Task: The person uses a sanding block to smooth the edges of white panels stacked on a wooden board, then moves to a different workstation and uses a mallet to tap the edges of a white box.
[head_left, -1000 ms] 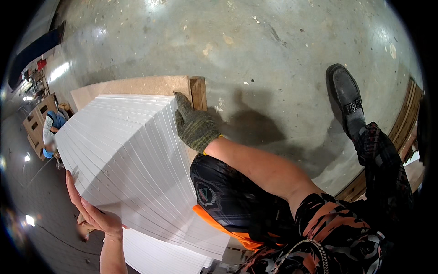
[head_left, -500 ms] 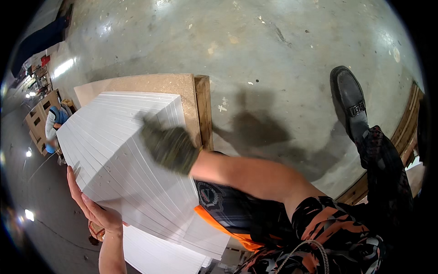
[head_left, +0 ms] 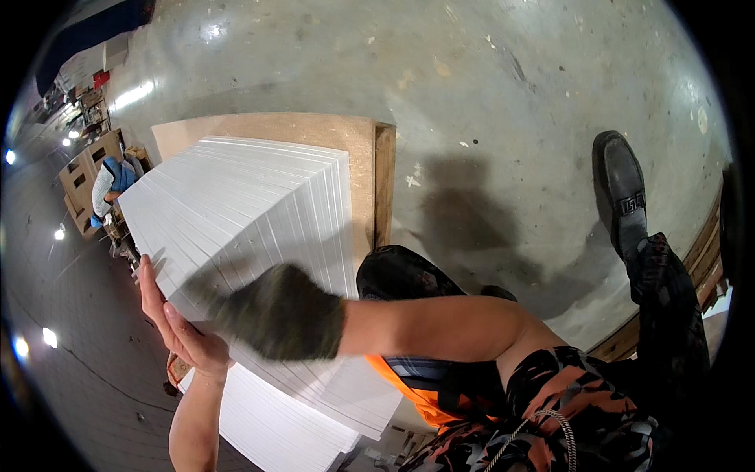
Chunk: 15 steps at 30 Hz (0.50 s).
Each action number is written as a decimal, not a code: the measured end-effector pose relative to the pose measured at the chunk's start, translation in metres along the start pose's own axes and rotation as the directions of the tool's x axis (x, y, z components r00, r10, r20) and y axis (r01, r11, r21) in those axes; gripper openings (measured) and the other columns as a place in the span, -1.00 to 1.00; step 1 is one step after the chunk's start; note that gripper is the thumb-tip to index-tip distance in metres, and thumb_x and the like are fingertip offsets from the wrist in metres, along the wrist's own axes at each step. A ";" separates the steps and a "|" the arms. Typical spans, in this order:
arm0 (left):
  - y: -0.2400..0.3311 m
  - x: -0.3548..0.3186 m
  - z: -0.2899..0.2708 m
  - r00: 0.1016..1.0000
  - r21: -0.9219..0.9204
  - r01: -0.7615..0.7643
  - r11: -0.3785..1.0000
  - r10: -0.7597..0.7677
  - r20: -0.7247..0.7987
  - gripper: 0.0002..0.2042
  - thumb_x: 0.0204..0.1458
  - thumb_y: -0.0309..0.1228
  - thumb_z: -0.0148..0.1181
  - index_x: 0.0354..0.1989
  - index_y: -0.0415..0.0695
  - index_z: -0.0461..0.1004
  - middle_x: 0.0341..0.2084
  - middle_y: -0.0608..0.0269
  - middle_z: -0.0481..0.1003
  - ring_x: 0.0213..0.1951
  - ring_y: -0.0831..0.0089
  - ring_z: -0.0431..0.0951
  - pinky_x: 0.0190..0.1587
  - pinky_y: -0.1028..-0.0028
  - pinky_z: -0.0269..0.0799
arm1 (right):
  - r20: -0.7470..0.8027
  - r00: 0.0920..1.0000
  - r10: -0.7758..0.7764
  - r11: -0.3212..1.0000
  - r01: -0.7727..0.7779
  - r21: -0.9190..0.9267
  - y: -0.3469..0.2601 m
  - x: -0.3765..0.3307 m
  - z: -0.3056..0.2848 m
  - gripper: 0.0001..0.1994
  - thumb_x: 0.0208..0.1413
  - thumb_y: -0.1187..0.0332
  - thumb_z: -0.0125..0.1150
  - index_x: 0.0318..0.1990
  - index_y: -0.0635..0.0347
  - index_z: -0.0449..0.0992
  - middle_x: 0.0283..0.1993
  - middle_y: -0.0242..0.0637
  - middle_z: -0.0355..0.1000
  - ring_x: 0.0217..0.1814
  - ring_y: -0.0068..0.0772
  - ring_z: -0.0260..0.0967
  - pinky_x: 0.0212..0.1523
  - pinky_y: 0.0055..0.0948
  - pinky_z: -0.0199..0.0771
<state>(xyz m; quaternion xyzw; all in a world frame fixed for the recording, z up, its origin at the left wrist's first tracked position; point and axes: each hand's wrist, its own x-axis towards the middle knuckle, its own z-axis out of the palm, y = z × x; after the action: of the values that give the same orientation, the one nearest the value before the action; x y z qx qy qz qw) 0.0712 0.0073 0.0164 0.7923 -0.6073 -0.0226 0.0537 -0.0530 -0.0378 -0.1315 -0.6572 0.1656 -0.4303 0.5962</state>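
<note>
A stack of white, flat boards (head_left: 252, 177) fills the middle left, its many edges showing as thin lines along the side and near face. Against its left edge rests my bare left hand (head_left: 187, 334), fingers stretched out and flat. My right hand (head_left: 275, 315) wears a dark green-grey work glove and passes over the near face of the stack. Motion smears its fingers, so whether they hold anything cannot be seen. A brown particle board (head_left: 362, 157) lies beneath the stack, with a wooden beam (head_left: 383, 185) along its right side.
More white boards (head_left: 271, 417) stand at the lower left. Far left, a person in blue and white (head_left: 114, 185) is beside wooden crates (head_left: 79, 182). My outstretched foot in a black shoe (head_left: 620, 177) is on the concrete floor (head_left: 503, 102); timber (head_left: 621, 334) lies at right.
My gloved right hand has swept left and nearer to me across the boards, toward my left hand. My left hand keeps its place on the edge. The whole view has shifted slightly.
</note>
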 end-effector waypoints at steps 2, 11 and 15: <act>0.008 0.000 -0.002 0.999 0.052 0.046 0.998 -0.047 0.021 -0.48 0.30 -0.26 -0.49 0.32 -0.31 0.11 0.30 0.03 0.16 0.33 0.25 0.09 0.36 0.26 -0.07 | 0.033 0.983 0.183 0.961 -0.186 0.203 0.009 0.001 -0.005 -0.38 0.21 0.27 -0.02 0.31 0.51 0.01 -0.35 -0.07 0.50 -0.44 -0.27 0.51 -0.52 -0.38 0.51; 0.002 0.000 -0.005 1.000 0.052 0.001 0.999 -0.001 -0.002 -0.52 0.27 -0.33 -0.37 0.28 -0.37 0.16 0.27 -0.03 0.20 0.28 0.19 0.13 0.32 0.27 -0.03 | 0.141 0.985 0.100 0.995 -0.099 -0.010 -0.013 0.010 0.014 -0.47 0.10 0.23 0.12 0.17 0.35 0.26 -0.11 -0.02 0.48 -0.09 -0.13 0.52 -0.12 -0.27 0.59; 0.006 0.003 -0.005 1.000 0.055 0.014 0.998 -0.013 -0.020 -0.52 0.24 -0.36 -0.32 0.26 -0.37 0.19 0.26 -0.04 0.23 0.25 0.19 0.16 0.31 0.27 -0.05 | 0.064 0.816 0.575 0.801 -0.577 0.160 0.017 0.004 0.006 -0.54 0.14 0.35 0.06 0.16 0.42 0.26 -0.04 0.06 0.46 -0.31 -0.22 0.53 -0.45 -0.28 0.55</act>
<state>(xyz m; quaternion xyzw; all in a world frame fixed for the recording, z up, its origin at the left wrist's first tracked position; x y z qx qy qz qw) 0.0670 0.0033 0.0217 0.7979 -0.6017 0.0016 0.0374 -0.0413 -0.0413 -0.1458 -0.5244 0.3160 -0.2377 0.7541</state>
